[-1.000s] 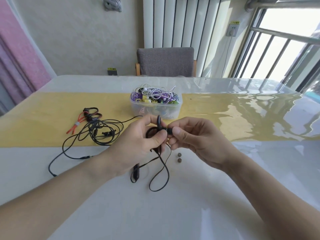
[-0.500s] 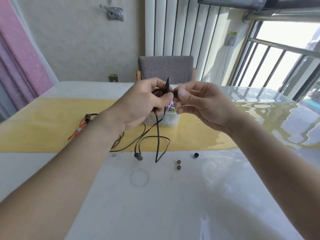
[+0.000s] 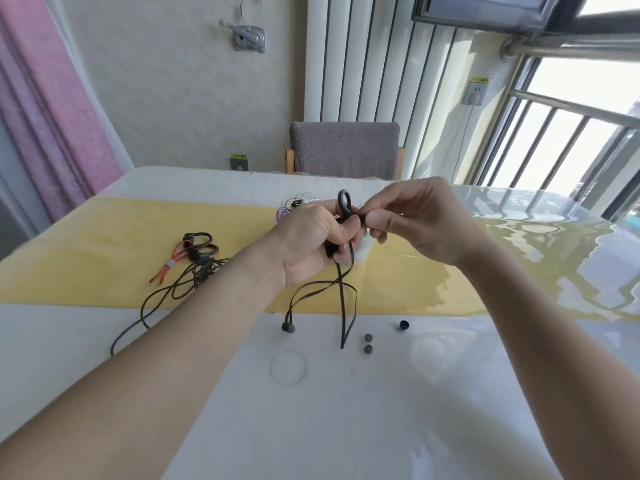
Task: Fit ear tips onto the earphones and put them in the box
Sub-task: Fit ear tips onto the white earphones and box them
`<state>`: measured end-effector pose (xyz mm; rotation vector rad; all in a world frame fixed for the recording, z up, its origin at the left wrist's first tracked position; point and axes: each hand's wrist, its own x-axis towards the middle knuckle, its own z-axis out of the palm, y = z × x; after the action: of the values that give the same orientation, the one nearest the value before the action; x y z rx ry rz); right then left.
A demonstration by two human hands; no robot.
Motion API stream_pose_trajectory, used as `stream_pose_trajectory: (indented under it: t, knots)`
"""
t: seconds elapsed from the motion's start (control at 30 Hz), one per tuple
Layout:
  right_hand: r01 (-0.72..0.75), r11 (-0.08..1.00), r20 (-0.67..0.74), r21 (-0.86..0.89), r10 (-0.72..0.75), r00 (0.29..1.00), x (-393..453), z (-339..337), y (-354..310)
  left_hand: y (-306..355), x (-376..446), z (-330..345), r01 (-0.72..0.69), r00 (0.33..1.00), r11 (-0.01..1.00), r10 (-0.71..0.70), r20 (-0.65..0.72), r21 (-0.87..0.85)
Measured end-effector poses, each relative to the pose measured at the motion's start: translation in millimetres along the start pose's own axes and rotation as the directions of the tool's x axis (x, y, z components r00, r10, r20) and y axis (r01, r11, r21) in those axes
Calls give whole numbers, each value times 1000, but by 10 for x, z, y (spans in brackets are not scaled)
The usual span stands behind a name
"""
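Nearest the viewer, the white part of the surface (image 3: 346,427) carries a thin clear ring (image 3: 288,367), and just past it at 1 o'clock two small grey ear tips (image 3: 368,343) lie close together, with a single black ear tip (image 3: 403,324) farther out at 2 o'clock. A flat black cable (image 3: 343,306) hangs in loops down to the surface, one end finishing in a dark earbud (image 3: 288,327) that rests at 11 o'clock from the ring. Above these, the left hand (image 3: 308,247) is clenched around the black earphone (image 3: 345,206), whose ear hook loop stands up out of the grip. The right hand (image 3: 419,223) meets it from 3 o'clock, thumb and forefinger pinching the earphone's tip end; whether an ear tip sits between them cannot be told. At 9 o'clock, on the yellow runner (image 3: 104,258), lies a tangle of spare earphones (image 3: 197,254), black and orange. Behind the hands, mostly hidden, stands the clear box (image 3: 294,207) of coiled cables, and beyond the far edge a grey chair (image 3: 344,148).
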<state>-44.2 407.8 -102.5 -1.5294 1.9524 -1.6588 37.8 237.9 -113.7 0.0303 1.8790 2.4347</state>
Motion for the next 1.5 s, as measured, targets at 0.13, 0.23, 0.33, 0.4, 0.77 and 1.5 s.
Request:
stream_pose_trajectory:
  t: [0.13,0.23,0.33,0.4,0.77,1.5]
  knots:
    - [-2,993,11,-115,3,1000,-3,-58,81,-65,38,29,45,999,999,-44,-14,30]
    - [-42,999,-68,-16,41,997,17,2,185,-75,69,58,-31,982,994,51,-184,107]
    - [-74,980,-145,185,102,984,61,92,232,-66,94,69,-128,929,959,205,-308,254]
    - [-117,943,-169,312,177,970,87,142,238,-79,116,66,-196,874,895,345,-343,401]
    - [-151,897,-299,416,292,909,193,374,1,299,-1,-281,-284,850,599,519,-92,749]
    - [-337,819,-183,465,461,868,211,336,-73,188,25,-181,-283,880,746,452,-146,603]
